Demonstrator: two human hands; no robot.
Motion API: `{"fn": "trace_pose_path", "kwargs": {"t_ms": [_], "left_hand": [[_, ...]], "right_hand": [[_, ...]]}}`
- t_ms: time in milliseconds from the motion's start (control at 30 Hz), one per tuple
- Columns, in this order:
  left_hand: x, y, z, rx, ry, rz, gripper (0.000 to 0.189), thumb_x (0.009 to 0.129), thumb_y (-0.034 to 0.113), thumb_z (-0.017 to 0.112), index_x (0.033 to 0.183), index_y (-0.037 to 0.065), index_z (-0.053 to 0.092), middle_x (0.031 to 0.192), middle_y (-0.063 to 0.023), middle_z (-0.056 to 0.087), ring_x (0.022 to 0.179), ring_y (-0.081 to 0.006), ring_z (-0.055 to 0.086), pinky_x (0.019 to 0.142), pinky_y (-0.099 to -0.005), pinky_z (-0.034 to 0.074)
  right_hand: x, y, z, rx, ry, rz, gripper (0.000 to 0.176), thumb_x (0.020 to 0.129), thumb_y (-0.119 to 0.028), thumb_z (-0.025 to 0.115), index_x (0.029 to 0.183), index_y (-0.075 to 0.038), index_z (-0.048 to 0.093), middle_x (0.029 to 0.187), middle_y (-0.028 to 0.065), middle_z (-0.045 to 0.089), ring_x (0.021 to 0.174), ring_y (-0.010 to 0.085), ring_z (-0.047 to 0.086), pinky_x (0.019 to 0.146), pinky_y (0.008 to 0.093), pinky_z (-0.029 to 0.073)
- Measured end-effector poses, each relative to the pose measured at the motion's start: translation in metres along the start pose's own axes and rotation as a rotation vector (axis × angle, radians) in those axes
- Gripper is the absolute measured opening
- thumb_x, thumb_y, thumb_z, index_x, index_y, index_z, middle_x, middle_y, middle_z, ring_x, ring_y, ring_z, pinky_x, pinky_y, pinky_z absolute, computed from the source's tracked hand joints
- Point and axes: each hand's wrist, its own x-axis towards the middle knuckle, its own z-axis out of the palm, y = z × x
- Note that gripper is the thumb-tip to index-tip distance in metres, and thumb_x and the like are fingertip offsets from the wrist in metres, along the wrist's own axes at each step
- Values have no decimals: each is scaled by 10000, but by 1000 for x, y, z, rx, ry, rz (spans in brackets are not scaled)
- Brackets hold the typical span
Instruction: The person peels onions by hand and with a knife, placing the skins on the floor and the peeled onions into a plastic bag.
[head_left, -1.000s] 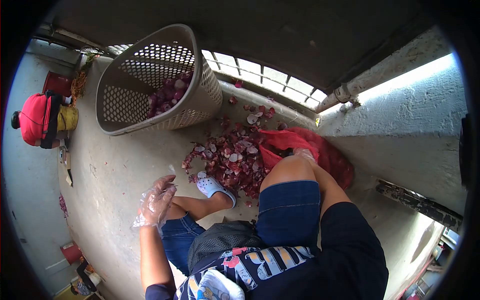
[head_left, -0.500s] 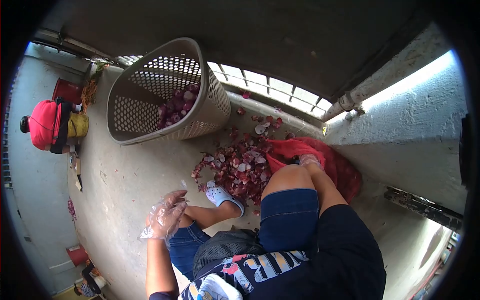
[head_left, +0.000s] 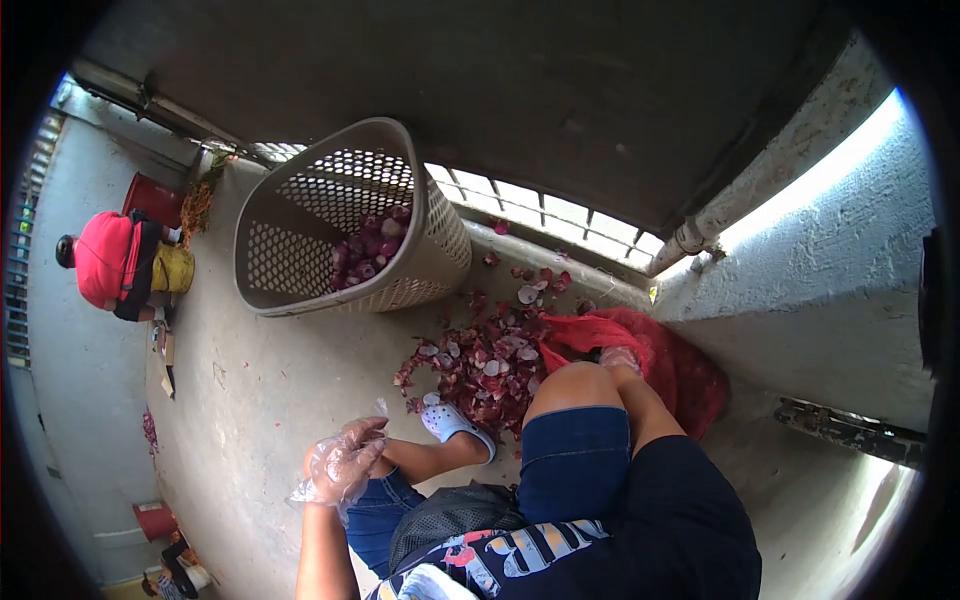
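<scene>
My left hand (head_left: 347,460), in a loose clear plastic glove, is held over my left thigh with its fingers apart and nothing in them. Just past my right knee, my right hand (head_left: 622,360), gloved too, is at the mouth of a red mesh sack (head_left: 690,375). Its fingers are hidden by the knee and the sack. Between my feet and the sack spreads a heap of purple onion skins (head_left: 485,365). Peeled red onions (head_left: 370,247) lie inside a tall perforated laundry-style basket (head_left: 425,215), which leans with its opening to the left.
A wall with a barred gap (head_left: 545,210) runs behind the basket, and a pale concrete wall (head_left: 800,240) stands at right. On the far left a person in red (head_left: 108,260) sits on a yellow container (head_left: 173,268). Another person (head_left: 178,575) is at bottom left, near a red bucket (head_left: 155,520).
The whole view has shifted slightly, so the basket, heap and sack appear lower. My left hand keeps nearly the same pose over the thigh, and my right hand stays at the sack.
</scene>
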Motion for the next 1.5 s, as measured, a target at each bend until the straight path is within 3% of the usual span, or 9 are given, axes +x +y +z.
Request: {"fn": "trace_pose_path", "kwargs": {"t_ms": [167, 533, 633, 700, 800, 1100, 1200, 1367, 1500], "left_hand": [[16, 10, 10, 1, -53, 51, 329, 844, 134, 553, 1150, 15, 536, 1008, -105, 610, 939, -177, 576, 821, -279, 448], [11, 10, 22, -34, 6, -6, 309, 836, 89, 549, 1131, -3, 551, 971, -108, 630, 873, -140, 576, 725, -234, 452], [16, 9, 23, -50, -8, 15, 317, 839, 89, 547, 1142, -4, 543, 972, -107, 629, 871, -138, 574, 724, -232, 452], [18, 12, 22, -33, -15, 21, 321, 840, 86, 543, 1149, -3, 537, 973, -107, 628, 870, -140, 573, 723, -233, 453], [26, 19, 24, -102, -54, 14, 329, 843, 86, 537, 1161, 2, 527, 1005, -113, 617, 894, -139, 563, 733, -229, 447], [21, 24, 33, -134, -132, 121, 346, 856, 113, 519, 1180, -8, 503, 1088, -124, 590, 1021, -187, 556, 888, -293, 425], [17, 12, 39, -64, -127, 224, 378, 863, 207, 555, 1198, 38, 508, 1045, -122, 620, 980, -190, 590, 850, -296, 452], [2, 31, 46, -63, -102, 328, 400, 864, 227, 568, 1211, 43, 495, 1051, -121, 619, 976, -194, 596, 835, -306, 463], [-3, 56, 63, -275, -61, 390, 511, 872, 359, 541, 1271, 59, 435, 1187, -93, 551, 1075, -213, 537, 902, -320, 424]], "right_hand": [[19, 13, 12, 308, 91, 149, 398, 888, -277, 358, 1194, -116, 554, 1298, 151, 458, 1199, 344, 441, 980, 479, 364], [-14, -9, -8, -74, -84, -339, 396, 906, -290, 401, 1295, -237, 454, 1376, 86, 378, 1208, 282, 445, 979, 438, 393], [-9, -9, -7, -79, -84, -138, 363, 874, -297, 423, 1171, -148, 567, 1254, 115, 517, 1079, 300, 555, 875, 411, 468], [18, 0, 13, -155, 4, -414, 380, 843, -325, 458, 1158, -146, 572, 1203, 121, 554, 1031, 311, 580, 866, 414, 467], [-1, -11, -15, -271, -172, -454, 448, 785, -381, 523, 1177, -166, 556, 1157, 119, 582, 1042, 300, 575, 844, 413, 471], [-107, -13, -152, -333, -21, -652, 510, 715, -465, 585, 1127, -165, 558, 901, 125, 644, 835, 261, 628, 720, 389, 486], [-147, -15, -186, -142, -234, -567, 499, 729, -446, 625, 1147, -182, 551, 890, 84, 629, 781, 205, 609, 700, 339, 484], [-181, -19, -217, 498, -153, -1049, 597, 744, -417, 677, 1191, -63, 497, 940, 57, 592, 818, 129, 563, 726, 272, 471], [-266, -54, -222, 677, -388, -942, 500, 760, -402, 672, 1117, -76, 542, 917, 43, 604, 798, 123, 565, 740, 267, 457]]}}
